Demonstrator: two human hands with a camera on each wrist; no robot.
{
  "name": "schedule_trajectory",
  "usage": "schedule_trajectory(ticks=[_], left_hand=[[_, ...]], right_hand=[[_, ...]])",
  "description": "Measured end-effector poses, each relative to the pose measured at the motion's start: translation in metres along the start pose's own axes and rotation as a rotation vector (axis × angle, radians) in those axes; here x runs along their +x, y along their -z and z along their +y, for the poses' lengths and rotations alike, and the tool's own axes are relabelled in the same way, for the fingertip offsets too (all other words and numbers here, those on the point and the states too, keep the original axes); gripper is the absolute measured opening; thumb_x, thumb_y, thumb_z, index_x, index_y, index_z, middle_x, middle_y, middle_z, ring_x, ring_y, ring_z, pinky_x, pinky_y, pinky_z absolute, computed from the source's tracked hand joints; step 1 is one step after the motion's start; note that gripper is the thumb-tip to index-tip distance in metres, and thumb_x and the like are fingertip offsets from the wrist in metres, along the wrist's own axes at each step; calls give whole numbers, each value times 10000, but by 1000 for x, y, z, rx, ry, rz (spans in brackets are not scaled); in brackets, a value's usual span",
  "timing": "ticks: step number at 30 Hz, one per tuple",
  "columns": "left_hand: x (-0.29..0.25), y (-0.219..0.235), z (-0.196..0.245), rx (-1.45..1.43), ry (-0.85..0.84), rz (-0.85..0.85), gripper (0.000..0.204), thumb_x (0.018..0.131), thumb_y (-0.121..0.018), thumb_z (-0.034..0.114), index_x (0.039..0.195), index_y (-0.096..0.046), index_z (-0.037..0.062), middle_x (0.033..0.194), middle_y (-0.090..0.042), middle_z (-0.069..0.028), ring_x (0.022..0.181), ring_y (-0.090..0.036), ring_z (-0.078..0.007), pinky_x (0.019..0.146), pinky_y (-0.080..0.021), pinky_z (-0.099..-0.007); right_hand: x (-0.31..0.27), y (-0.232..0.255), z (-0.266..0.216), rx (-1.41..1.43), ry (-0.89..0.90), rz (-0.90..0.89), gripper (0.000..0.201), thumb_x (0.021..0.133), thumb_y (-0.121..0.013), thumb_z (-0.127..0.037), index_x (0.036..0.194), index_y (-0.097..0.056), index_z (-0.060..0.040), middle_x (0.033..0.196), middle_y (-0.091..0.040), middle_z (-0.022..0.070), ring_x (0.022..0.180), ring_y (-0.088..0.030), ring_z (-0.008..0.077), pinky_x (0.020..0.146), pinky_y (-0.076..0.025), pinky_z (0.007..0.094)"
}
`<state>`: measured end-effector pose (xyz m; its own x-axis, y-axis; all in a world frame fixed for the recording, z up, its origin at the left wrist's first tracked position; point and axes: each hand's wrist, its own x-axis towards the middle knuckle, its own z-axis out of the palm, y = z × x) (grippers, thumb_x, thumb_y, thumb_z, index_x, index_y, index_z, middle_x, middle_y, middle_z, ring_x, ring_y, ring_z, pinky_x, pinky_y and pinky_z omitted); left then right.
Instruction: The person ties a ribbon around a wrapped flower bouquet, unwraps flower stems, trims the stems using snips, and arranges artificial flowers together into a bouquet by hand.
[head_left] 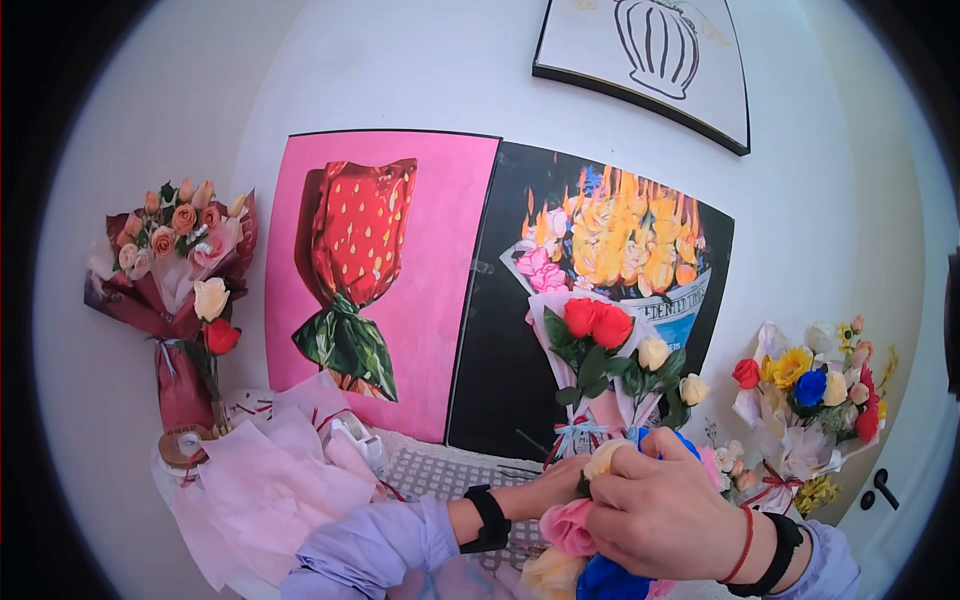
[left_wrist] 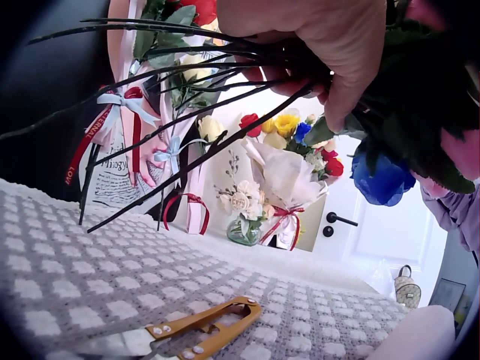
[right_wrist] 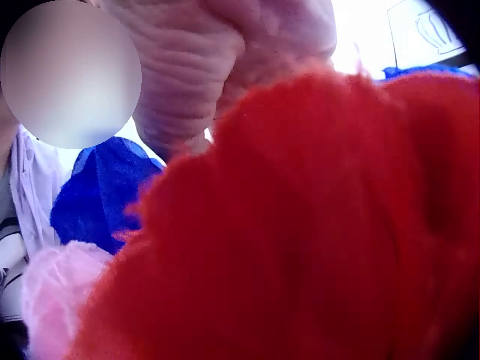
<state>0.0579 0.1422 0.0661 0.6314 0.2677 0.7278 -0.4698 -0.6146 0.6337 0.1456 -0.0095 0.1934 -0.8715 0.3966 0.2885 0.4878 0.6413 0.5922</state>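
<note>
My left hand [left_wrist: 315, 45] grips a bunch of artificial flowers by their dark stems [left_wrist: 210, 112], which fan out over the table. In the head view the bunch shows pink [head_left: 568, 527], cream and blue [head_left: 610, 578] roses. Above these blossoms my right hand [head_left: 675, 510] curls its fingers at a cream rose [head_left: 603, 458] near the top; its fingertips are partly hidden. A large red blossom [right_wrist: 300, 225] fills much of the right wrist view, with a blue flower [right_wrist: 101, 195] and a pink one [right_wrist: 64, 292] beside it.
Orange-handled thread snips [left_wrist: 202, 330] lie on the grey-white checked cloth [left_wrist: 315, 292]. Pink wrapping paper [head_left: 260, 490] spreads at the left, near a ribbon roll [head_left: 182, 448]. Wrapped bouquets stand at left [head_left: 185, 300], behind my hands [head_left: 590, 380] and at right [head_left: 800, 430]. Two pictures lean behind.
</note>
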Motion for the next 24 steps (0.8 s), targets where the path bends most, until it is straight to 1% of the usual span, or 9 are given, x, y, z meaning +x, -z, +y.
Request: schedule_trajectory(ticks=[4, 7, 9, 10, 12, 14, 16, 20, 24], left_hand=[[-14, 7, -15, -104, 39, 17, 213, 856, -486, 249, 974, -539, 80, 956, -553, -77, 962, -505, -160, 868, -386, -297], [-10, 1, -30, -189, 69, 7, 217, 852, -484, 249, 964, -538, 72, 946, -554, -78, 954, -508, -166, 868, -389, -299], [-14, 1, -40, -243, 90, -15, 219, 849, -482, 250, 958, -537, 67, 939, -554, -79, 948, -510, -171, 867, -390, -301], [-16, 3, -44, -270, 102, -29, 220, 848, -481, 250, 954, -537, 65, 936, -555, -80, 945, -511, -173, 867, -391, -302], [-27, 8, -52, -325, 129, -60, 223, 845, -479, 250, 947, -536, 60, 929, -555, -81, 940, -513, -177, 867, -393, -304], [15, 0, -54, -375, 158, -89, 226, 843, -478, 250, 941, -535, 55, 922, -556, -81, 934, -515, -181, 867, -394, -306], [1, 3, -63, -423, 193, -107, 229, 840, -476, 251, 934, -534, 50, 916, -557, -82, 929, -517, -186, 867, -396, -308], [-18, 9, -79, -507, 265, -106, 235, 835, -473, 251, 920, -532, 40, 902, -558, -84, 917, -520, -194, 866, -399, -312], [-36, 20, -89, -582, 337, -84, 243, 830, -469, 252, 907, -531, 30, 889, -560, -86, 906, -524, -203, 866, -402, -316]], right_hand=[[1, 11, 0, -21, -47, 48, 124, 628, -663, -201, 618, -559, -134, 686, -469, -27, 698, -467, 154, 648, -304, 330], [-1, 17, 4, 74, -75, 19, 76, 668, -648, -177, 699, -589, -143, 756, -509, -29, 750, -486, 152, 673, -313, 328], [-6, 16, 10, 147, -147, 29, 229, 767, -577, -165, 983, -593, -90, 922, -552, 47, 844, -506, 208, 763, -365, 368], [-9, 16, 15, 141, -164, 31, 229, 767, -577, -165, 983, -593, -90, 922, -552, 47, 844, -506, 208, 763, -365, 368], [-13, 14, 27, 308, -321, 280, 196, 788, -572, -179, 943, -603, -63, 897, -559, 66, 853, -522, 221, 757, -371, 341], [-18, 12, 36, 404, -401, 286, 202, 800, -566, -195, 932, -606, -48, 915, -560, 82, 862, -534, 233, 741, -383, 338], [-23, 8, 41, 608, -468, 156, 230, 790, -578, -202, 955, -601, -43, 926, -565, 93, 881, -544, 236, 728, -394, 350], [-17, -12, 46, 471, -322, 306, 253, 757, -580, -235, 916, -620, -43, 840, -578, 122, 779, -570, 249, 708, -391, 349], [-10, -11, 40, 310, -422, 214, 218, 724, -571, -240, 818, -641, -56, 790, -584, 114, 739, -568, 247, 686, -380, 355]])
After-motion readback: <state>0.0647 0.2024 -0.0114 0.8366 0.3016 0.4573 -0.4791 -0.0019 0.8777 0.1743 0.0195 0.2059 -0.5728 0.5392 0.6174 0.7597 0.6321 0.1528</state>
